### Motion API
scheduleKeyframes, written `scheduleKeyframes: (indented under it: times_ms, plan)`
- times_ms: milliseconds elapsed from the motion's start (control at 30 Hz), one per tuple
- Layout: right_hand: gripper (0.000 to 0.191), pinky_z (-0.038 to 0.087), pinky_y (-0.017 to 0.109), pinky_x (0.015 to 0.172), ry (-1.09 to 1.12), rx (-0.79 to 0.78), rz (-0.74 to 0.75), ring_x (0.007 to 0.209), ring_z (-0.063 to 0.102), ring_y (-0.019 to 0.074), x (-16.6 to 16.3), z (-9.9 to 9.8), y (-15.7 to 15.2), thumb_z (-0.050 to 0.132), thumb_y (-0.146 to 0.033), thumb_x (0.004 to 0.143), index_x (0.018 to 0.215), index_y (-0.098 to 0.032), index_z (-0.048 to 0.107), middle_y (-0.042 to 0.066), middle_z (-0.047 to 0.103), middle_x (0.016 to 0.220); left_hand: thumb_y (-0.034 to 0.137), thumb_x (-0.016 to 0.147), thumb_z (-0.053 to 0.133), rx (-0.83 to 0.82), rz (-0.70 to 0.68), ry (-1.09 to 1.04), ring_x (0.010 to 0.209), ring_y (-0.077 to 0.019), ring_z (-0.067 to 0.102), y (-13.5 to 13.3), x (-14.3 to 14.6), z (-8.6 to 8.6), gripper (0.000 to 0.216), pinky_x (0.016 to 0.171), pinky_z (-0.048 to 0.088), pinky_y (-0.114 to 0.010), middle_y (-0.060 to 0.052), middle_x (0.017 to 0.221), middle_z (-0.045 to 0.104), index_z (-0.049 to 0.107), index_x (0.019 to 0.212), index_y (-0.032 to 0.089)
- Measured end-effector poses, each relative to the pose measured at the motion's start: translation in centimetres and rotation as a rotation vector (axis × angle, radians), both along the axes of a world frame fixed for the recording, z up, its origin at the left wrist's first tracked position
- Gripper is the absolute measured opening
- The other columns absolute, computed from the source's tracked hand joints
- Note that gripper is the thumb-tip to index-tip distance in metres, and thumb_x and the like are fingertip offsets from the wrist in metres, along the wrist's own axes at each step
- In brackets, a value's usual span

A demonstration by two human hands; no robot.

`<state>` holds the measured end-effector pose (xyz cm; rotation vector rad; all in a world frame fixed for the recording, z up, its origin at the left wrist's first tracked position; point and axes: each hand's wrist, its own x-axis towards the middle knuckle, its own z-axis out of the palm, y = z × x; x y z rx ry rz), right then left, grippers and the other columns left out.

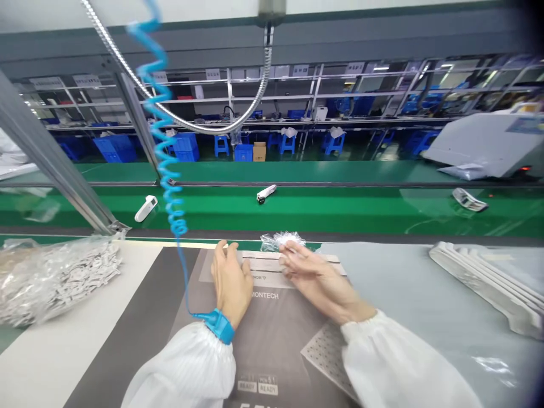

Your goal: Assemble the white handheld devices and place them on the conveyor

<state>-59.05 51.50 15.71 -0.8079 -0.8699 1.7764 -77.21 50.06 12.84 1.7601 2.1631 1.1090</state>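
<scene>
Head view shows the left hand (232, 283) over a sheet (272, 337), grip empty, loosely spread; the right hand (318, 280) nears a bag (271, 243), grip unclear.

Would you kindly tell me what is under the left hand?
Below the left hand is a grey panel, with MONTECH lettering showing beside the hand; whatever the hand itself covers cannot be seen.
</scene>
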Motion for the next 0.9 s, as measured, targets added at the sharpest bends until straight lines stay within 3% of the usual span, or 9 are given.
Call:
scheduleKeyframes:
  times_ms: [100, 200, 267, 400, 500, 633, 733, 900]
  plan:
    - [0.028, 0.048, 0.032, 0.078, -0.239, 0.212, 0.003, 0.092, 0.063, 0.0178, 0.5, 2.6, 4.7, 0.083, -0.03, 0.073, 0.098, -0.025, 0.072, 0.005, 0.066, 0.12, 0.016, 0.088, 0.053, 0.021, -0.006, -0.027, 0.138, -0.0333, 0.041, 0.0, 0.3, -0.1, 0.041, 0.113, 0.036, -0.05, -0.02, 0.144, 0.04, 0.052, 0.129, 0.011]
    - [0.021, 0.05, 0.036, 0.081, -0.775, 0.446, -0.027, 0.091, 0.065, 0.0201, -0.8, 4.0, 12.0, 0.072, -0.028, 0.08, 0.1, -0.023, 0.071, 0.008, 0.07, 0.112, 0.015, 0.088, 0.052, -0.001, 0.006, -0.084, 0.137, -0.0335, 0.042, 0.0, 0.4, -0.1, 0.041, 0.113, 0.035, -0.051, -0.02, 0.144, 0.04, 0.053, 0.129, 0.012]
    - [0.019, 0.049, 0.039, 0.087, -1.127, 0.545, -0.051, 0.097, 0.065, 0.0225, -2.7, 3.8, 16.8, 0.067, -0.024, 0.083, 0.102, -0.023, 0.071, 0.008, 0.071, 0.109, 0.015, 0.088, 0.052, 0.002, 0.021, -0.114, 0.137, -0.0339, 0.042, 0.0, 0.4, -0.1, 0.039, 0.112, 0.035, -0.052, -0.019, 0.144, 0.041, 0.054, 0.128, 0.014]
    - [0.031, 0.041, 0.052, 0.099, -1.404, 0.568, -0.088, 0.118, 0.055, 0.0336, -7.9, 1.4, 22.3, 0.067, -0.025, 0.084, 0.115, -0.025, 0.069, 0.013, 0.066, 0.12, 0.012, 0.087, 0.051, -0.017, 0.035, -0.135, 0.136, -0.0343, 0.042, 0.1, 0.4, -0.2, 0.042, 0.11, 0.037, -0.052, -0.019, 0.144, 0.041, 0.054, 0.129, 0.014]
    - [0.031, 0.034, 0.061, 0.102, -1.533, 0.564, -0.109, 0.128, 0.045, 0.039, -10.9, -0.9, 23.0, 0.063, -0.026, 0.088, 0.118, -0.025, 0.068, 0.017, 0.058, 0.131, 0.013, 0.087, 0.052, -0.062, 0.034, -0.157, 0.136, -0.0348, 0.042, 0.3, 0.5, -0.2, 0.042, 0.109, 0.037, -0.053, -0.02, 0.145, 0.041, 0.054, 0.129, 0.013]
    - [0.021, 0.034, 0.058, 0.101, -1.583, 0.613, -0.123, 0.125, 0.046, 0.0367, -11.8, -1.9, 21.9, 0.054, -0.027, 0.093, 0.106, -0.023, 0.07, 0.018, 0.057, 0.13, 0.013, 0.088, 0.052, -0.053, 0.04, -0.176, 0.134, -0.0348, 0.044, 0.4, 0.6, -0.3, 0.04, 0.108, 0.038, -0.054, -0.02, 0.143, 0.043, 0.055, 0.127, 0.014]
    - [0.019, 0.042, 0.045, 0.092, -1.527, 0.65, -0.111, 0.106, 0.057, 0.0298, -10.6, -0.1, 20.5, 0.054, -0.031, 0.094, 0.098, -0.023, 0.07, 0.013, 0.066, 0.113, 0.012, 0.087, 0.052, -0.014, 0.035, -0.182, 0.133, -0.0346, 0.045, 0.3, 0.6, -0.2, 0.04, 0.108, 0.038, -0.054, -0.02, 0.143, 0.043, 0.055, 0.126, 0.014]
    - [0.025, 0.044, 0.031, 0.078, -1.26, 0.743, -0.02, 0.085, 0.059, 0.019, -5.9, 6.3, 14.6, 0.052, -0.045, 0.097, 0.097, -0.023, 0.064, 0.003, 0.069, 0.091, 0.024, 0.094, 0.049, 0.116, 0.034, -0.276, 0.136, -0.032, 0.043, 0.4, -0.2, 1.1, 0.037, 0.112, 0.036, -0.051, -0.02, 0.142, 0.046, 0.053, 0.129, 0.013]
